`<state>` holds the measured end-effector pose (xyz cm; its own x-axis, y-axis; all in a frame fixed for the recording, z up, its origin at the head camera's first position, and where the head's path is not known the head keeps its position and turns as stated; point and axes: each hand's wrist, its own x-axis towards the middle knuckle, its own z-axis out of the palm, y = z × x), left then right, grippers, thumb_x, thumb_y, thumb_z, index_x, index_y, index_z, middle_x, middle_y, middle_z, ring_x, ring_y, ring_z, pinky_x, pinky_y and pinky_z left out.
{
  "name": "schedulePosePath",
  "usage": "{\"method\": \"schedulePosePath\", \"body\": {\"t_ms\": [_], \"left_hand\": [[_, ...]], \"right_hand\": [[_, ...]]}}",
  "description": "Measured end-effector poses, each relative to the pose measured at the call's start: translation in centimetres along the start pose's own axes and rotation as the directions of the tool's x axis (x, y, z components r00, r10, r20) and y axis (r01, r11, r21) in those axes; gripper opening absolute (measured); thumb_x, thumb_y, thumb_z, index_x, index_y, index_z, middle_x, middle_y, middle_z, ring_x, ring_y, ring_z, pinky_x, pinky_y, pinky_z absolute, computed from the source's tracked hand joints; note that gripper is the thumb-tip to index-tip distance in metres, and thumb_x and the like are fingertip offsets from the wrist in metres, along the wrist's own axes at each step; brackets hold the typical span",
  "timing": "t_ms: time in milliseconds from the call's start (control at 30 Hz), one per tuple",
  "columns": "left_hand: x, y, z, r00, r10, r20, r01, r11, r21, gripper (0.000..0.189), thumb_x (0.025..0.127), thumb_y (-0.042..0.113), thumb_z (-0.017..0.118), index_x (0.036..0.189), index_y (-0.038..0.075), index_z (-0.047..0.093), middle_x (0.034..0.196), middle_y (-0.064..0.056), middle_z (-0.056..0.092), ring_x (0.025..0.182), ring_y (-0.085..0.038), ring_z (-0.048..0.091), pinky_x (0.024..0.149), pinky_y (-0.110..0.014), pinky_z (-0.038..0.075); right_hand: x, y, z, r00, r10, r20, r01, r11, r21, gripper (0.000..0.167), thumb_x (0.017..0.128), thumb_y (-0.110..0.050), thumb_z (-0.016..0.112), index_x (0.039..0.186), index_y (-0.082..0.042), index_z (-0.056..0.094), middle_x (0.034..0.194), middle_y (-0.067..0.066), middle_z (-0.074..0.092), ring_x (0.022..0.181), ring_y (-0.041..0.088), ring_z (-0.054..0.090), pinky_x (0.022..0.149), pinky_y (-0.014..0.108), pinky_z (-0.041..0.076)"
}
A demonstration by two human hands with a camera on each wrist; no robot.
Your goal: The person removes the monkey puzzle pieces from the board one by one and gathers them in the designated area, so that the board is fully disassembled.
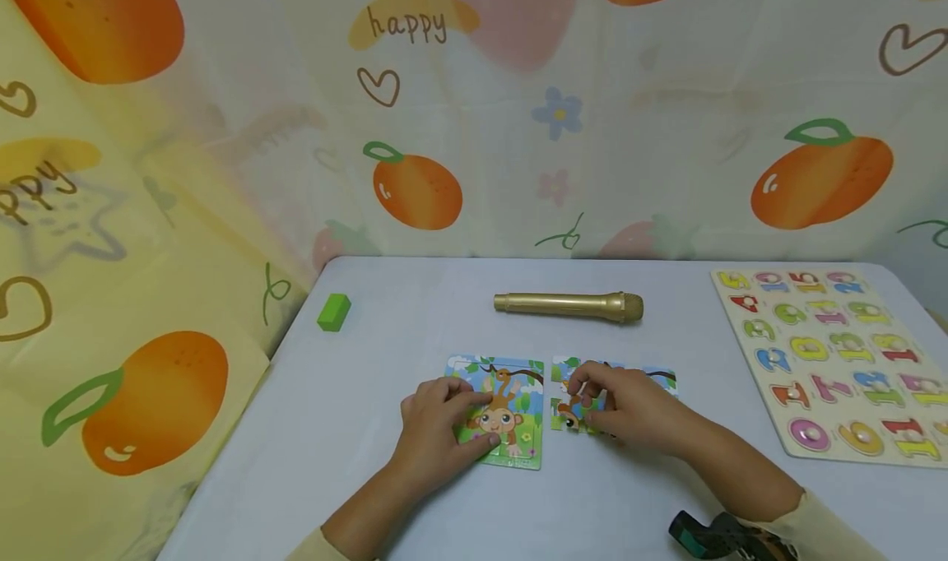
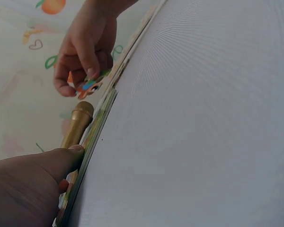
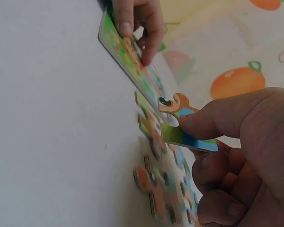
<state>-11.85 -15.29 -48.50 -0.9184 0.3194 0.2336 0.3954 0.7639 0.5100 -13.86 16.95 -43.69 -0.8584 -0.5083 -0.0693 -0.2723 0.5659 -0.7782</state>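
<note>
A monkey picture puzzle [image 1: 527, 442] lies flat on the white table. My left hand [image 1: 437, 433] rests on its left part, thumb and fingers spread across the picture. To its right are loose monkey puzzle pieces [image 1: 662, 382], partly hidden under my right hand [image 1: 629, 405]. Between thumb and fingers that hand pinches one puzzle piece [image 3: 177, 135], green and blue with part of a brown animal face and an eye. In the right wrist view the piece is held up above the other pieces. The left wrist view shows the puzzle edge-on beside my left thumb [image 2: 68, 158].
Behind the puzzles lies a gold toy microphone [image 1: 563, 304]. A green block [image 1: 334, 312] sits at the back left. A board of number and letter shapes [image 1: 773, 302] covers the table's right side. A black device [image 1: 722, 536] is by my right wrist. A fruit-print cloth hangs behind.
</note>
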Motion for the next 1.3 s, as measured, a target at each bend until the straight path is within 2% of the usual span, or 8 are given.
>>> {"method": "schedulePosePath", "body": {"t_ms": [100,333,667,1133,1300], "left_hand": [[-0.1,0.0,-0.1,1.0,0.001,0.004,-0.001,1.0,-0.008,0.048,0.083,0.04,0.092,0.127,0.026,0.079,0.127,0.0,0.06,0.125,-0.027,0.049,0.097,-0.053,0.03],[0.0,0.0,-0.1,1.0,0.008,0.002,-0.008,1.0,-0.018,0.048,0.083,0.04,0.092,0.128,0.026,0.078,0.128,-0.001,0.06,0.126,-0.028,0.049,0.098,-0.054,0.029],[-0.1,0.1,-0.2,1.0,0.009,0.005,-0.009,1.0,-0.028,0.048,0.083,0.039,0.092,0.128,0.025,0.078,0.127,-0.001,0.06,0.126,-0.027,0.048,0.099,-0.054,0.029],[-0.2,0.1,-0.3,1.0,0.007,0.008,-0.007,1.0,-0.025,0.048,0.084,0.038,0.092,0.128,0.024,0.078,0.128,-0.001,0.06,0.126,-0.027,0.048,0.098,-0.055,0.029],[-0.1,0.1,-0.3,1.0,0.007,0.009,-0.007,1.0,-0.02,0.047,0.084,0.039,0.091,0.127,0.025,0.078,0.127,0.0,0.06,0.126,-0.027,0.048,0.098,-0.054,0.03]], "right_hand": [[-1.0,0.7,-0.6,1.0,0.013,-0.017,-0.013,1.0,0.01,0.029,0.092,-0.002,0.073,0.116,-0.018,0.064,0.1,-0.001,0.066,0.059,0.012,0.059,0.06,0.029,0.051],[-3.2,2.2,-2.0,0.997,0.006,-0.072,-0.009,0.999,-0.045,0.03,0.092,-0.004,0.077,0.114,-0.021,0.065,0.098,-0.004,0.067,0.063,0.008,0.052,0.061,0.027,0.046],[-6.0,4.0,-3.6,0.989,0.087,-0.117,-0.094,0.994,-0.057,0.03,0.093,-0.006,0.078,0.116,-0.02,0.065,0.099,-0.001,0.067,0.065,0.009,0.052,0.061,0.026,0.045],[-6.9,5.5,-4.0,0.99,0.092,-0.111,-0.102,0.991,-0.085,0.027,0.093,-0.008,0.078,0.114,-0.021,0.067,0.098,-0.005,0.065,0.066,0.007,0.053,0.06,0.026,0.046],[-6.9,5.7,-3.7,0.987,0.067,-0.149,-0.086,0.989,-0.124,0.028,0.09,-0.005,0.08,0.113,-0.019,0.071,0.101,-0.006,0.068,0.066,0.005,0.053,0.061,0.025,0.048]]}}
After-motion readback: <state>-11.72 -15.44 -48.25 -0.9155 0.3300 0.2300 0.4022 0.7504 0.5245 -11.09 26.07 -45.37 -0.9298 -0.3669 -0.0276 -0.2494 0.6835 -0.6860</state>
